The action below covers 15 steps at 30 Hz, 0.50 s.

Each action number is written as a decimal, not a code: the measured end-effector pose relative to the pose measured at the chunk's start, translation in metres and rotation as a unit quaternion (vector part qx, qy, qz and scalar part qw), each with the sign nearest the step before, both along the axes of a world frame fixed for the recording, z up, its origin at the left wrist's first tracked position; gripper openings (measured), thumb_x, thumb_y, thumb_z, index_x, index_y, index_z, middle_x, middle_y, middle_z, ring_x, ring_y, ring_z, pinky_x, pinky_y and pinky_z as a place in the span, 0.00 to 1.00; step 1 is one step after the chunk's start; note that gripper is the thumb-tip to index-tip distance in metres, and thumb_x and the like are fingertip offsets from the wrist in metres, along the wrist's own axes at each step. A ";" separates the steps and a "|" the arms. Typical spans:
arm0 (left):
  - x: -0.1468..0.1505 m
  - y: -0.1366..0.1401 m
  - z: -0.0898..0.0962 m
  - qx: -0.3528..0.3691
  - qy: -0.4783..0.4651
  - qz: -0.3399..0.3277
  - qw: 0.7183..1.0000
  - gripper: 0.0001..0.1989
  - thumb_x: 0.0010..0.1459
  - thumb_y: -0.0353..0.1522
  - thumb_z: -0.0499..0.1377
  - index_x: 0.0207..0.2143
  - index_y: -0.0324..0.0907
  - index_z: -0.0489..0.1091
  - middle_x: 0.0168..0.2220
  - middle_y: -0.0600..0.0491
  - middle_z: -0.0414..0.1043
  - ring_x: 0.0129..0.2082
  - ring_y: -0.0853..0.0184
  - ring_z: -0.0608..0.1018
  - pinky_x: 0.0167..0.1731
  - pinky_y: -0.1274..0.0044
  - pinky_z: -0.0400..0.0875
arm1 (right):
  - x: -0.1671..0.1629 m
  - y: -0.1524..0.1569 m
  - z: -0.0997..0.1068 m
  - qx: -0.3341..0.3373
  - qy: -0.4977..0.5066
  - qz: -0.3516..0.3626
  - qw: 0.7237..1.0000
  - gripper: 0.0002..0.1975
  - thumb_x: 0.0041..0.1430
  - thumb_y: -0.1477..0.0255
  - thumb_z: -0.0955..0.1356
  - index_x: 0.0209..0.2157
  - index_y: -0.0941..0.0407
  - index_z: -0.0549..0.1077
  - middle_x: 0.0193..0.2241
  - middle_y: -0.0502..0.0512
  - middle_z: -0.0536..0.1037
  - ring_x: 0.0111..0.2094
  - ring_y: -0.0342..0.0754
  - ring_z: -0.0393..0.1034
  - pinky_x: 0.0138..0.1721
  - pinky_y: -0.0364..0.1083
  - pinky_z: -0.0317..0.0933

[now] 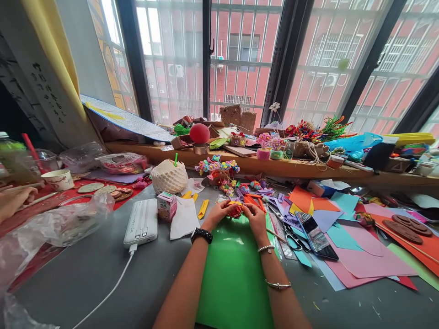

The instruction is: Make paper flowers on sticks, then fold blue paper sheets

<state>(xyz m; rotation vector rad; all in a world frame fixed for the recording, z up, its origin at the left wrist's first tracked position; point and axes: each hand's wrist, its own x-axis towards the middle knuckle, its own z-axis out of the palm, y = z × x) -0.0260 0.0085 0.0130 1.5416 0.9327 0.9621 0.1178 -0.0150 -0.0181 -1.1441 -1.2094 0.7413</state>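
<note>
Hands (218, 214) over gray table (99, 269); windows (174, 64) perhaps dusty.

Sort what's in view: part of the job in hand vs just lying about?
Likely the job:
- red-and-yellow piece, held by left hand and right hand
- green sheet
- coloured paper
- scissors

Probably just lying about:
- power bank
- phone
- pink carton
- paper cup

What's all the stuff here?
Green sheet: one, green, middle
Craft piece: one, red-yellow, sheet's far end
Power bank: one, white, left
Carton: one, pink, beside power bank
Cup: one, white, far left
Ball: one, red, above ledge
Papers: many, mixed, right
Phone: one, dark, on papers
Scissors: one, dark handles, beside phone
Small crafts: uncountable, mixed, around
Windows: several, dark frames, behind
Another person's hand: one, far left
Left hand, right hand: two, holding craft piece
</note>
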 end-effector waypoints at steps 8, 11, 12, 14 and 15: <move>0.005 -0.004 -0.004 0.097 0.116 0.036 0.988 0.20 0.51 0.47 0.47 0.26 0.39 0.61 0.27 0.54 0.67 0.28 0.69 0.69 0.29 0.78 0.64 | -0.003 -0.003 0.001 0.005 -0.100 -0.050 0.994 0.15 0.46 0.62 0.64 0.27 0.61 0.71 0.24 0.58 0.76 0.26 0.49 0.69 0.30 0.46 0.63; 0.008 -0.004 -0.006 0.106 0.145 0.074 0.981 0.20 0.55 0.46 0.41 0.24 0.40 0.59 0.26 0.54 0.66 0.28 0.69 0.69 0.31 0.77 0.64 | -0.008 -0.006 0.004 0.027 -0.162 -0.085 0.983 0.13 0.49 0.64 0.62 0.26 0.59 0.71 0.23 0.56 0.75 0.25 0.48 0.69 0.29 0.45 0.62; 0.009 -0.005 -0.007 0.105 0.146 0.084 0.980 0.20 0.56 0.45 0.40 0.24 0.41 0.59 0.25 0.54 0.65 0.28 0.69 0.69 0.31 0.77 0.64 | -0.010 -0.007 0.005 0.034 -0.185 -0.095 0.978 0.13 0.49 0.65 0.61 0.25 0.59 0.71 0.22 0.56 0.75 0.25 0.48 0.68 0.29 0.45 0.61; 0.011 -0.005 -0.008 0.104 0.144 0.099 0.979 0.20 0.57 0.43 0.38 0.25 0.41 0.59 0.25 0.53 0.65 0.28 0.69 0.69 0.31 0.78 0.65 | -0.013 -0.009 0.007 0.043 -0.214 -0.111 0.970 0.12 0.50 0.66 0.61 0.25 0.58 0.71 0.22 0.55 0.75 0.24 0.48 0.68 0.29 0.46 0.61; 0.011 -0.004 -0.008 0.108 0.145 0.109 0.978 0.20 0.57 0.43 0.37 0.26 0.41 0.59 0.25 0.53 0.65 0.28 0.69 0.69 0.30 0.78 0.65 | -0.014 -0.010 0.007 0.045 -0.216 -0.114 0.969 0.13 0.50 0.67 0.60 0.26 0.59 0.72 0.22 0.56 0.75 0.25 0.48 0.68 0.29 0.46 0.61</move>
